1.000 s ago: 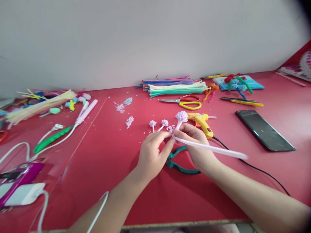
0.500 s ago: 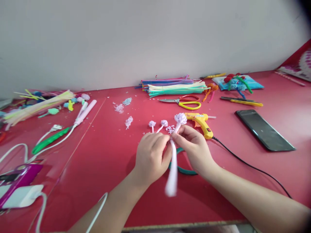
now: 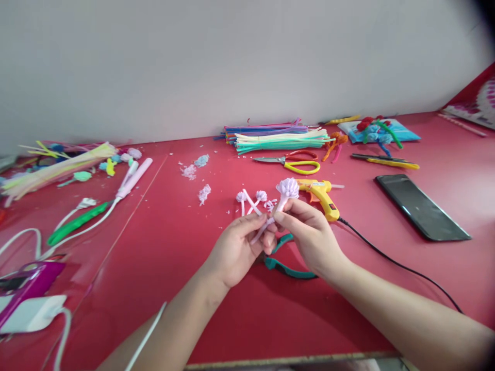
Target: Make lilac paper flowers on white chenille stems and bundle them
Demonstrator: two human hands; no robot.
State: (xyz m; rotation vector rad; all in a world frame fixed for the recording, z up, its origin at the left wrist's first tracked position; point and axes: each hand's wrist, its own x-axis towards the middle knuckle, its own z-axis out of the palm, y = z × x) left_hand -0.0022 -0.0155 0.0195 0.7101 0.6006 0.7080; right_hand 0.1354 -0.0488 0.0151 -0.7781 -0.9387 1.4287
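Observation:
Between the fingers of my right hand (image 3: 315,234) is the stem of a lilac pipe cleaner flower (image 3: 287,189), its head upright above the fingertips. My left hand (image 3: 235,252) pinches a lilac pipe cleaner (image 3: 260,234) that meets the stem just below the head; a straight end of it sticks up past my left thumb. Where the two join is partly hidden by my fingers. Two smaller lilac flowers (image 3: 261,196) on stems lie just beyond my hands. Under my hands lie pliers with teal handles (image 3: 294,271), their jaws mostly covered.
A yellow glue gun (image 3: 323,198) with a black cord lies beyond my right hand. Farther back are scissors (image 3: 288,161) and bundled pipe cleaners (image 3: 282,140). A phone (image 3: 421,206) is on the right. White cables, a pink-handled tool (image 3: 133,179) and more pipe cleaners (image 3: 62,170) occupy the left.
The pipe cleaner's long end, which hung toward me, now points up and away past my left thumb. My left hand has turned to show its palm side. My right hand still grips the stem.

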